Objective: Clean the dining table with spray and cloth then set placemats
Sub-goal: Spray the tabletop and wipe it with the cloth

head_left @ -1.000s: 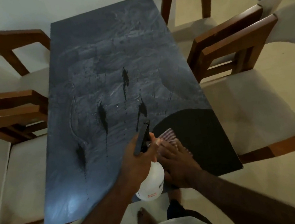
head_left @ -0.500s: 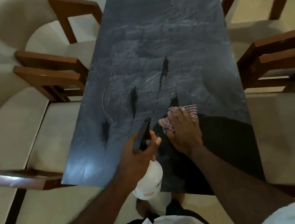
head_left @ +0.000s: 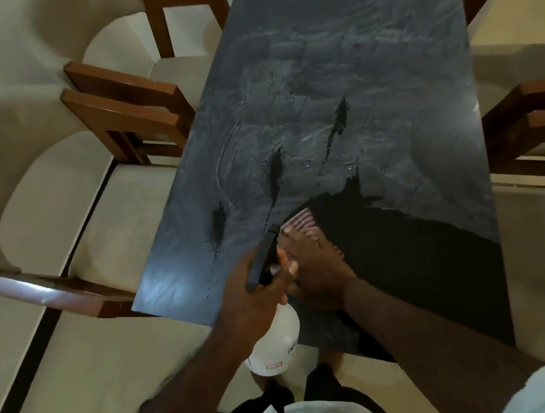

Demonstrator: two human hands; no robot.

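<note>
The dark grey dining table (head_left: 349, 61) is dusty, with several dark wet spray streaks across its middle and a wiped black patch at the near right. My left hand (head_left: 257, 296) grips a white spray bottle (head_left: 274, 342) with a black trigger head, held upright over the table's near edge. My right hand (head_left: 315, 262) lies flat on a red-and-white checked cloth (head_left: 303, 218), pressing it on the table at the left edge of the wiped patch. Most of the cloth is hidden under my fingers. No placemats are in view.
Wooden chairs with cream cushions stand along both sides: two on the left (head_left: 123, 97) and two on the right (head_left: 534, 129). Another chair's back rail (head_left: 36, 287) lies at the near left. My feet and dark trousers show below the near table edge.
My right hand has dragged the cloth leftward and back toward me, widening the wiped black patch. The view has shifted a little to the left. My left hand keeps holding the bottle.
</note>
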